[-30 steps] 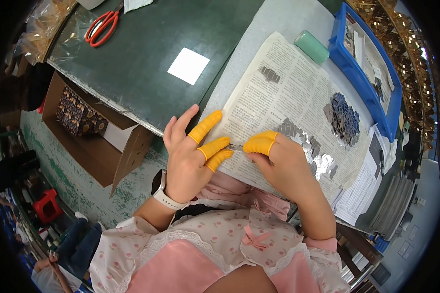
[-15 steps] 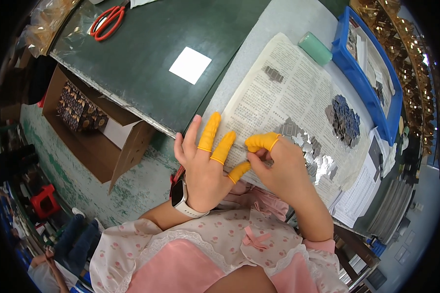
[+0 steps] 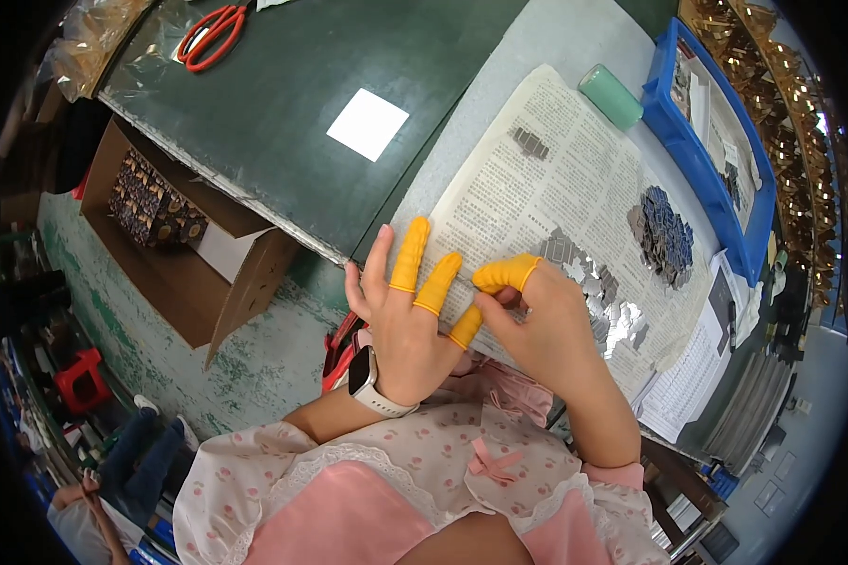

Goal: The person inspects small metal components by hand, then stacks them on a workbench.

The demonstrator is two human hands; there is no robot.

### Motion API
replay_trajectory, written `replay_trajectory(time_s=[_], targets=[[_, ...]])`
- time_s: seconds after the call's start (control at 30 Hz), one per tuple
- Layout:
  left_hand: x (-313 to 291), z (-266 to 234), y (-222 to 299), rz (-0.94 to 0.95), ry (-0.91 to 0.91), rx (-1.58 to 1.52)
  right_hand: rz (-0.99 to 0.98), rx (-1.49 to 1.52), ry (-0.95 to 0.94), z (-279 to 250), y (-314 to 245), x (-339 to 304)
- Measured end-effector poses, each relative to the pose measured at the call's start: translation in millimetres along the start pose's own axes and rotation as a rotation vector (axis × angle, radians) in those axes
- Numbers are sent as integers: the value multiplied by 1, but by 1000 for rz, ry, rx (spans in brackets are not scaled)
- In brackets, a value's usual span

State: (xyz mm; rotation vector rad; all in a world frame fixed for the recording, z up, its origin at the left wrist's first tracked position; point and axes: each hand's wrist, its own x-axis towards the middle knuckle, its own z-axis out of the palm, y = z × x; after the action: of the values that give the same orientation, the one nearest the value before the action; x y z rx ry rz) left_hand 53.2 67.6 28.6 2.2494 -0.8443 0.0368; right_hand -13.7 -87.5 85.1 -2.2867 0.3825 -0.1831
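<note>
Silvery, glinting flat pieces (image 3: pixel 624 325) lie overlapping beside the hands (image 3: pixel 407 334) (image 3: pixel 554 325), the left spread, the right curled, its grip hidden.

My left hand (image 3: pixel 405 325) is spread with its back upward, fingers fanned away from me: the index finger (image 3: pixel 437 282) and middle finger (image 3: pixel 410 256) yellow-covered, the two outer fingers (image 3: pixel 377 259) bare. My yellow-covered left thumb (image 3: pixel 466 329) stretches rightward, its tip close to my right hand (image 3: pixel 553 315). That hand is curled, its yellow-covered right index finger (image 3: pixel 506 273) bent over near the bare right thumb (image 3: pixel 496 314); whether their tips meet is hard to tell. My left forearm (image 3: pixel 334 414) slants in from the lower left; my right forearm (image 3: pixel 601 414) stands steeper, wrist turned inward.
</note>
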Motion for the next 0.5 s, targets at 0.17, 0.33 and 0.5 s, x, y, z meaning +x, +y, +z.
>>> replay_trajectory(time_s=[0.17,0.33,0.5], targets=[[1,-1,2,-11,-18,-32,17,15,-21,-3,-4,1],[2,-3,2,-12,-44,-13,27,3,9,3,-2,3],[2,-2,1,-42,-47,-25,-53,-64,58,8,1,3]])
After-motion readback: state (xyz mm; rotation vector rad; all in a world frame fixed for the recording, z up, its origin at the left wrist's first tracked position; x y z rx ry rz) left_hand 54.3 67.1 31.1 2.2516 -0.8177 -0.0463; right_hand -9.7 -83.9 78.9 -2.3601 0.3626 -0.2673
